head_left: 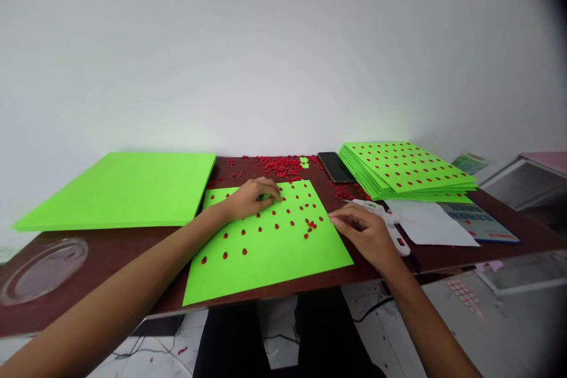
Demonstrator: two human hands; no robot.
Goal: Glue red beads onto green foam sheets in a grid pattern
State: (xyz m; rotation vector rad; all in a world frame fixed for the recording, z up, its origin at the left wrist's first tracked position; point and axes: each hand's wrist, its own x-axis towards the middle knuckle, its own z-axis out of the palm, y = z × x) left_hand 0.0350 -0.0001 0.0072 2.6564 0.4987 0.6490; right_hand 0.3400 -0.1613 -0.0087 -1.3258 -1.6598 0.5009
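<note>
Beneath our curled left hand (252,196) and beside our right hand (368,233) lies a flat, lime-green, red-dotted sheet (266,266); we cannot tell whether either grips anything; it looks light and bendy, best held by its edges.

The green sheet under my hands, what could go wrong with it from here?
Your left hand reaches over the green sheet and could nudge the red pieces set in rows. The loose cluster near your right hand might scatter if brushed. The white tool beside that hand could get bumped.
</note>
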